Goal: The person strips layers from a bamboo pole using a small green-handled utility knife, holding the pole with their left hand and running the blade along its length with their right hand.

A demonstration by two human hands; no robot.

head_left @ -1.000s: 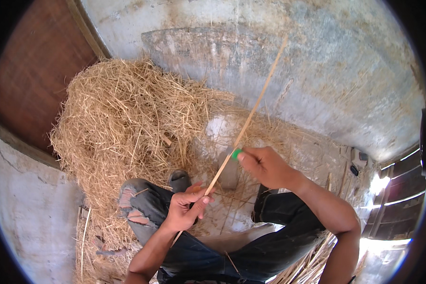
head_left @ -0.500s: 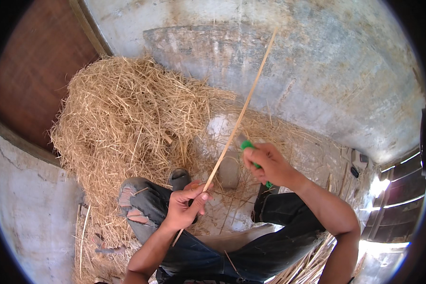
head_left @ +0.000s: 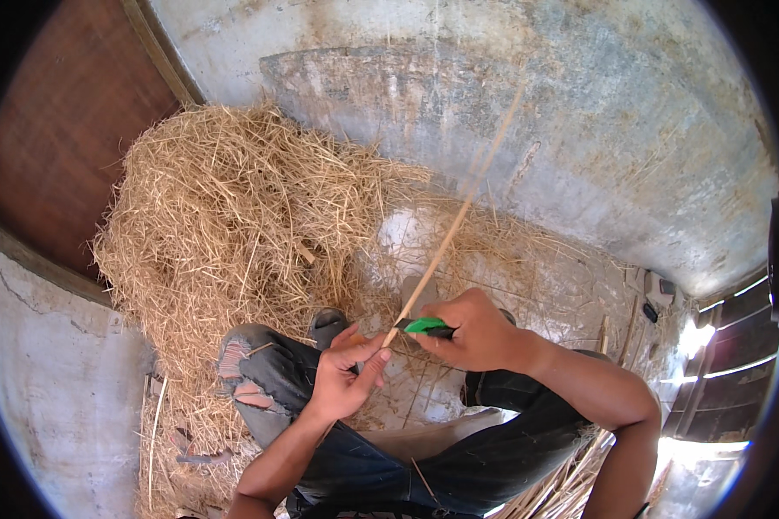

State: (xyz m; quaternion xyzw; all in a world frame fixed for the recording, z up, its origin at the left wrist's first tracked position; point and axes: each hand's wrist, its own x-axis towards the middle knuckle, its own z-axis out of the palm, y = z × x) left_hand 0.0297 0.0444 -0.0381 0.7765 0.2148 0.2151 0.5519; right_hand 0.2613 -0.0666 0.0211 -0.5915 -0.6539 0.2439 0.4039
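A long, thin pale strip that looks like bamboo (head_left: 448, 235) slants up and away to the right, its far end blurred against the wall. My left hand (head_left: 348, 374) is closed on its lower part, thumb and fingers pinching it above my lap. My right hand (head_left: 480, 333) grips a green and black utility knife (head_left: 426, 326). The knife's front end meets the strip just above my left fingertips. How much blade is out, I cannot make out.
A big heap of pale shavings (head_left: 234, 208) fills the left side beside a reddish-brown panel (head_left: 56, 138). A stained wall (head_left: 597, 130) rises ahead. Split strips (head_left: 558, 480) lie by my right leg. A small dark object (head_left: 650, 312) rests on the floor far right.
My right hand has brought the knife down and left onto the strip, near my left hand. The strip's far end has swung slightly right and down. My left hand keeps its hold.
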